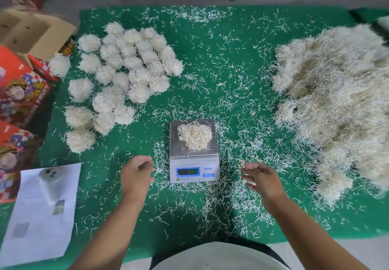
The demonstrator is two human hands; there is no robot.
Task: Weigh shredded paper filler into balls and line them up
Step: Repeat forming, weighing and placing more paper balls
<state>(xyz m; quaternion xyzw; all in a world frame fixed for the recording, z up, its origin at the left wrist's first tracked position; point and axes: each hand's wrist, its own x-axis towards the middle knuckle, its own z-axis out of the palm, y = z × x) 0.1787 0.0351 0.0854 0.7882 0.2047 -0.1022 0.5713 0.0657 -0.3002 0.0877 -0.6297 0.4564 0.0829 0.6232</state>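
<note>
Seen from above: green table (221,69) strewn with paper shreds. At centre, small scale (194,160) with a clump of shredded paper (195,136) on its plate. Left hand (136,175) and right hand (260,178) either side of scale, fingers loosely spread, holding nothing. Finished paper balls (126,67) clustered far left; big loose pile (336,101) at right.

Green table (227,63), scale (194,164), paper balls (126,67), loose filler heap (336,101), printed sheet (40,213), scattered shreds (242,196)
</note>
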